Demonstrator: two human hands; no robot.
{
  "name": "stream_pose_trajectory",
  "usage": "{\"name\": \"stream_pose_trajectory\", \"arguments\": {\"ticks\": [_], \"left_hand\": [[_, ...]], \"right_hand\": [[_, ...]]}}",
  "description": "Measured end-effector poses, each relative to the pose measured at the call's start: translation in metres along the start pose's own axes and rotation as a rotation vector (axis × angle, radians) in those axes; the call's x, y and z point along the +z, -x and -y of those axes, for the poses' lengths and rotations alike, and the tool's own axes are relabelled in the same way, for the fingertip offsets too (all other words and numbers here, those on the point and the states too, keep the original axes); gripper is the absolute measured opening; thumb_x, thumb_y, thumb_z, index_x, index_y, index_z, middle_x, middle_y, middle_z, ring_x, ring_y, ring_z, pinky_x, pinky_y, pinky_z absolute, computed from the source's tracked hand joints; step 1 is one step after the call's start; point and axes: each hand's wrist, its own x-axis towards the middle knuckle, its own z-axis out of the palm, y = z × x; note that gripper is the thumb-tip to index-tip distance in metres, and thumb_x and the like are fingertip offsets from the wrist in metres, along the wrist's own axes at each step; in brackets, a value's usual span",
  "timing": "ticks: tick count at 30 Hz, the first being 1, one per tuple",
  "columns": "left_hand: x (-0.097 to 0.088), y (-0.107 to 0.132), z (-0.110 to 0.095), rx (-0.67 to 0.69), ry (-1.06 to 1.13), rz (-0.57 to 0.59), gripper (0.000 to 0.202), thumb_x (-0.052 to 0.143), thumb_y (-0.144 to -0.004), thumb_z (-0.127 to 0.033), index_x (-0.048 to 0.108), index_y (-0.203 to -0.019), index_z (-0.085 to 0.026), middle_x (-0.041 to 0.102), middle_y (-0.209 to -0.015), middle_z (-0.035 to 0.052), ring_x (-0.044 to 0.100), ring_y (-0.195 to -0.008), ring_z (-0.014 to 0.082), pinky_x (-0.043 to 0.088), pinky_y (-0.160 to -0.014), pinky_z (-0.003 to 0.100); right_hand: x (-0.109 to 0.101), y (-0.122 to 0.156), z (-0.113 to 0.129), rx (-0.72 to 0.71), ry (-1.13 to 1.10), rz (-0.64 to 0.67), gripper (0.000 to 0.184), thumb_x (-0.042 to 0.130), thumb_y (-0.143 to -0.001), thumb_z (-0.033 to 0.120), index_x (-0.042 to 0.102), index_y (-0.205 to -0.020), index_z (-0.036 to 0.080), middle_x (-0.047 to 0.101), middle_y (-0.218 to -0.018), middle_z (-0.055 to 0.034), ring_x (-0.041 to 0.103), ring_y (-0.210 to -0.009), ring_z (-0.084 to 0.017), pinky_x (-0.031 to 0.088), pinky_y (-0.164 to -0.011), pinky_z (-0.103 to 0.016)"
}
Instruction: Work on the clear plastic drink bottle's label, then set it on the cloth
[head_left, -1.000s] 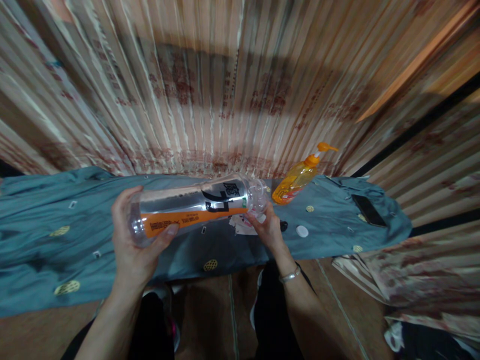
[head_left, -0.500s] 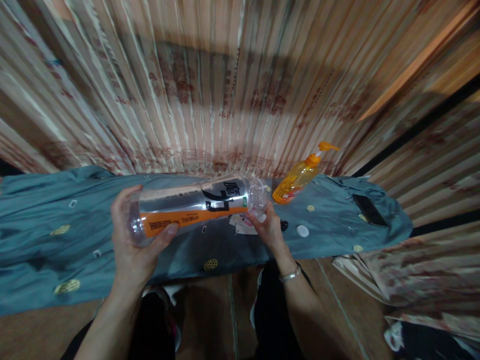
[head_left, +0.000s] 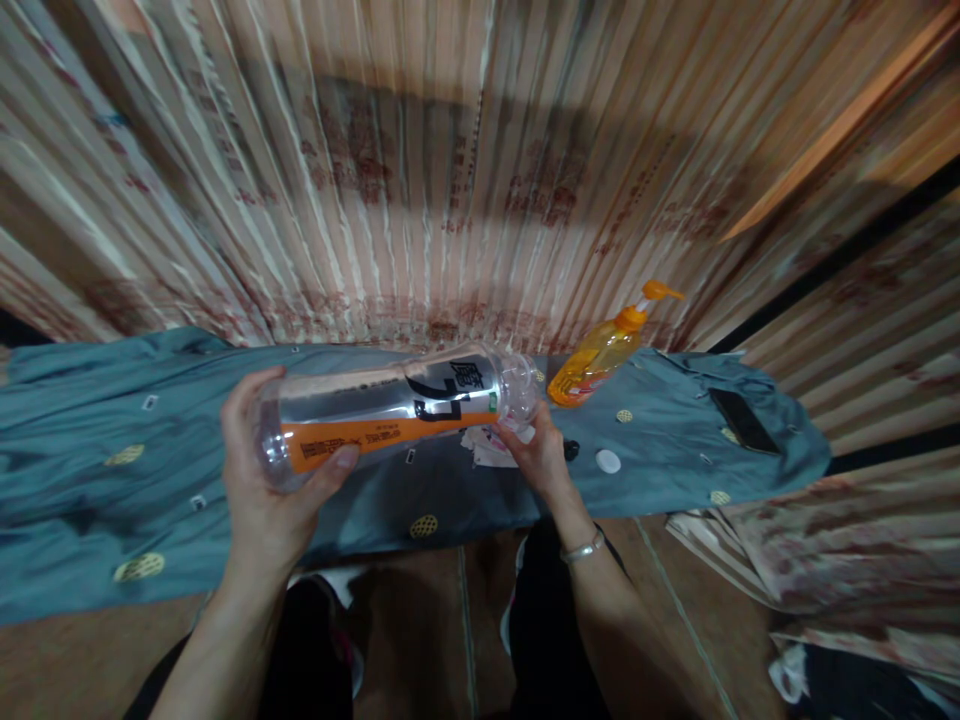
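Note:
A large clear plastic bottle (head_left: 390, 405) with a silver and orange label lies sideways between my hands, its neck to the right. My left hand (head_left: 266, 480) is wrapped round its base, the thumb pressed on the orange band. At the neck end, my right hand (head_left: 538, 448) grips from below, with some fingers hidden behind the bottle. Under the neck, a crumpled whitish packet or paper (head_left: 487, 447) lies on the cloth. A small black object (head_left: 571, 450) and a white round cap (head_left: 608, 461) are just right of my right hand.
An orange pump bottle (head_left: 600, 355) stands tilted in view behind my right hand. A dark phone (head_left: 742, 420) lies farther right on the blue-green cloth (head_left: 180, 430). Pleated curtains (head_left: 420, 180) hang behind, and a black bar (head_left: 840, 255) slants across the right side.
Both hands keep the same hold on the bottle. The view has shifted very slightly, so the surroundings sit a little farther right.

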Motion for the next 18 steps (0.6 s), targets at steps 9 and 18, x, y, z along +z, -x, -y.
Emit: {"name": "stream_pose_trajectory", "arguments": {"ticks": [9, 18], "left_hand": [[-0.0001, 0.0010, 0.0000, -0.032, 0.032, 0.001, 0.084, 0.086, -0.053, -0.039, 0.053, -0.130, -0.034, 0.055, -0.115, -0.0007, 0.052, -0.101, 0.0178, 0.040, -0.088, 0.032], [0.0011, 0.0004, -0.0017, -0.037, 0.031, -0.011, 0.084, 0.086, -0.051, -0.040, 0.054, -0.129, -0.035, 0.055, -0.117, -0.0005, 0.052, -0.103, 0.0191, 0.041, -0.091, 0.034]], "right_hand": [[-0.0003, 0.0003, 0.0012, 0.007, 0.005, 0.006, 0.047, 0.070, -0.077, 0.041, 0.052, -0.114, 0.019, 0.075, -0.096, -0.0117, 0.072, -0.087, -0.030, 0.055, -0.071, -0.037], [0.0008, -0.0001, -0.0029, 0.016, 0.036, -0.008, 0.049, 0.072, -0.075, 0.044, 0.053, -0.114, 0.021, 0.075, -0.093, -0.0101, 0.072, -0.084, -0.030, 0.054, -0.069, -0.037]]}}
